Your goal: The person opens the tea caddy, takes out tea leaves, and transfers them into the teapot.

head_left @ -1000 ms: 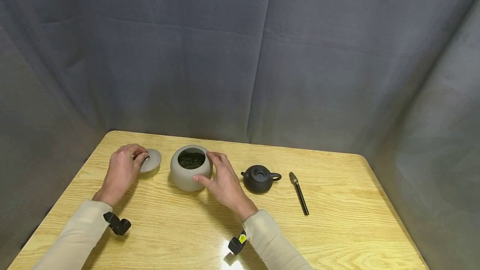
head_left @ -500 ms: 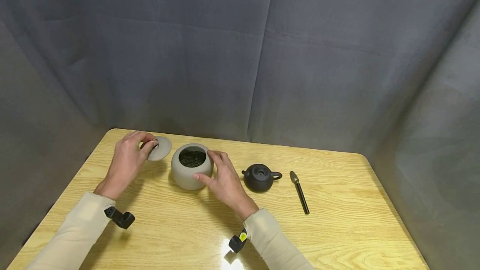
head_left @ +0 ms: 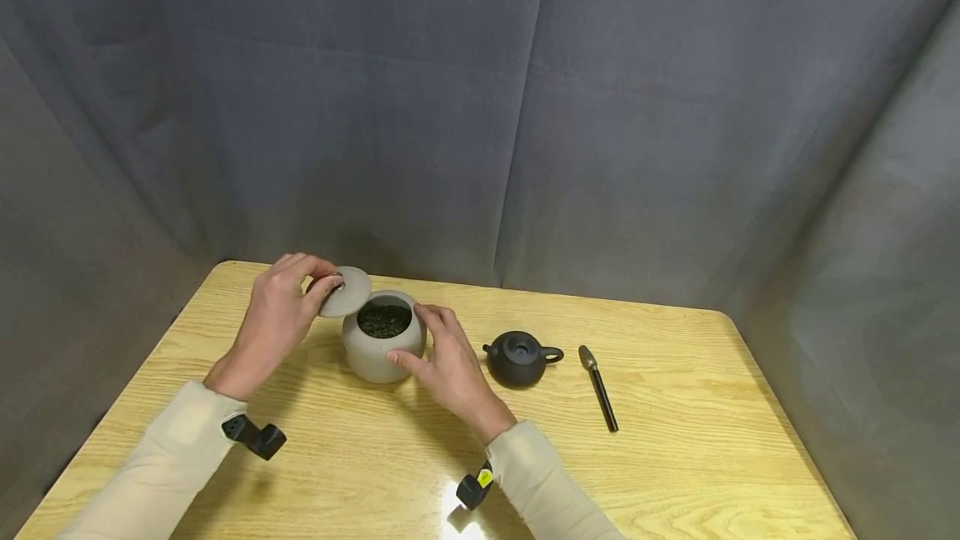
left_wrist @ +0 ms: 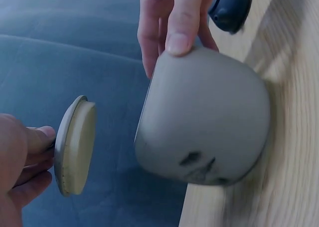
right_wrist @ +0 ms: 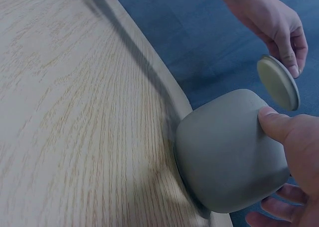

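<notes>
A round grey jar [head_left: 375,359] stands on the table, its mouth uncovered and dark dried leaves [head_left: 384,321] inside. My left hand [head_left: 279,315] pinches the small knob of the grey lid [head_left: 349,294] between thumb and fingers. In the left wrist view the lid [left_wrist: 79,147] is tilted and apart from the jar [left_wrist: 204,117], its pale underside rim showing. My right hand [head_left: 453,369] grips the jar's right side, thumb in front and fingers behind. Dark marks show on the jar's wall in the left wrist view.
Right of the jar sits a small black teapot [head_left: 517,359], its handle pointing right. Farther right lies a scoop with a black handle [head_left: 602,398] and a metal head. The wooden table [head_left: 697,407] ends at a grey curtain [head_left: 637,148] behind.
My left hand has lifted the lid from the table at the left and carried it right, up to the jar's mouth. The right hand keeps its hold on the jar.
</notes>
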Tool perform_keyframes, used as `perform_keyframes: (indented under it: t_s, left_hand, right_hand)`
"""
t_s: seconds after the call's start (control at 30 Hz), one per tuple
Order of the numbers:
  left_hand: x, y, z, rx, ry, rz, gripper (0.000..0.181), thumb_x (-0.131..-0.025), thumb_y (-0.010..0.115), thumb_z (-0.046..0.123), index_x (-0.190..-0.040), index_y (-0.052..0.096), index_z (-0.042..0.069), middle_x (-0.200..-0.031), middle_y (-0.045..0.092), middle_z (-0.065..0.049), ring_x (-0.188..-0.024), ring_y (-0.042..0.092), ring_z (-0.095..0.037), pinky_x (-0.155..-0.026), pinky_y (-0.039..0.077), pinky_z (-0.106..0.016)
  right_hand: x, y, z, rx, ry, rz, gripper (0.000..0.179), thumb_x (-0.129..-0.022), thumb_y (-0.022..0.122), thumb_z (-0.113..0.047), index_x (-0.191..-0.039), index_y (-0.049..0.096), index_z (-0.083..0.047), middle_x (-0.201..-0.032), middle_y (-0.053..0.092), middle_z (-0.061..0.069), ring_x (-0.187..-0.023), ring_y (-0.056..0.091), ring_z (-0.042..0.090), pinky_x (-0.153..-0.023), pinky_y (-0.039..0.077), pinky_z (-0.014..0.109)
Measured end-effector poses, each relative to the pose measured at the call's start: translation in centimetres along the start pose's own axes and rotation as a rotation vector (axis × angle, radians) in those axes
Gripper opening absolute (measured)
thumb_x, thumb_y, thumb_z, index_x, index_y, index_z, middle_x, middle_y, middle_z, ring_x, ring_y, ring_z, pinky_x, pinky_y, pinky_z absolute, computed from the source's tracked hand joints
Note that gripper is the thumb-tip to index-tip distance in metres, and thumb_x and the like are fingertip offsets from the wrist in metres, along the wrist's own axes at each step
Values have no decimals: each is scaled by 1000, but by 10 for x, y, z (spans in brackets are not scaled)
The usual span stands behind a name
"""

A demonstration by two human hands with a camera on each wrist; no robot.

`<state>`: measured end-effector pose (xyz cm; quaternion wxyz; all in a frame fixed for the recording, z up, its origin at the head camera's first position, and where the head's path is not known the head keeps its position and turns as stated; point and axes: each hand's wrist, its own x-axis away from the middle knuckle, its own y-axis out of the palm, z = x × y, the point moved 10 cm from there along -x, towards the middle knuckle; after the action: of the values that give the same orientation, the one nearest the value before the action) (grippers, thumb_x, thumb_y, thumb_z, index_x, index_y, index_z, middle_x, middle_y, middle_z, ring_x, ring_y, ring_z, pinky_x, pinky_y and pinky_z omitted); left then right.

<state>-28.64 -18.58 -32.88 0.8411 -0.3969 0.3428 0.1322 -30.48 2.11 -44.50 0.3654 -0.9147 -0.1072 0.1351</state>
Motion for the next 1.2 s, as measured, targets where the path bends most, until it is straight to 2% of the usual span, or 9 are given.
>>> perform_keyframes:
  t_s: [0.2,0.57,0.87,1.2]
  left_hand:
    - [0,10,12,15,20,-25,5,-93,81,3,-95,78,0,-88,76,-10,-85,68,-26,-71,56,-43]
    - [0,28,25,53,26,-91,6,-93,80,5,-97,77,2,-92,77,-9,-90,70,-25,-76,62,-47]
    - [3,45,29,46,4,-161,7,-96,79,9,-99,77,3,-95,77,-9,-93,70,-25,-79,61,-46]
    - [9,57,26,58,3,-176,8,-95,80,9,-98,77,3,-96,78,-8,-93,71,-26,-80,62,-46]
  right_hand:
    - [-1,3,0,1,-7,-9,81,-96,79,-48,-162,46,-14,-160,48,5,-143,56,24,-117,51,46]
    - [-1,4,0,6,-12,-14,82,-96,78,-50,-163,45,-15,-160,47,5,-146,54,25,-117,51,48]
    - [-1,6,0,-2,-10,-20,82,-96,78,-51,-163,44,-17,-161,46,5,-146,54,25,-117,51,48]
    - [-2,6,2,-3,-10,-19,80,-96,78,-52,-162,45,-20,-160,47,4,-144,55,24,-116,51,49]
